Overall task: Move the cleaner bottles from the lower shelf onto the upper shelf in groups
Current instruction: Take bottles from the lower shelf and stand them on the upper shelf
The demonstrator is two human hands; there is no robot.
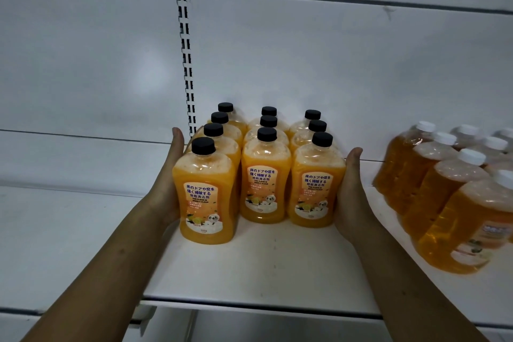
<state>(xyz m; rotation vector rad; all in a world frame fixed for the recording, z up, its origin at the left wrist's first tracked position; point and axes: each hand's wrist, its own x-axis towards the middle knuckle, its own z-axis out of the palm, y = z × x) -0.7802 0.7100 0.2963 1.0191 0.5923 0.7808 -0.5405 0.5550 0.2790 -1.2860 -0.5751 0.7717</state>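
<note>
Presently left hand [169, 183] and right hand [351, 191] press the black-capped cleaner bottles [263, 175] between them on the shelf [249, 272]; fingers flat, straight. Next, likely: release evenly.

So the cleaner bottles [263, 183] sit on the shelf [249, 266] in three rows running front to back: four on the left, three in each of the others. Left hand [169, 183] is flat against the left row's outer side, right hand [349, 191] against the right row's. Another bunch of bottles [449, 197] stands further right, apart, same shelf. Slotted upright [186, 64] behind the left row.
</note>
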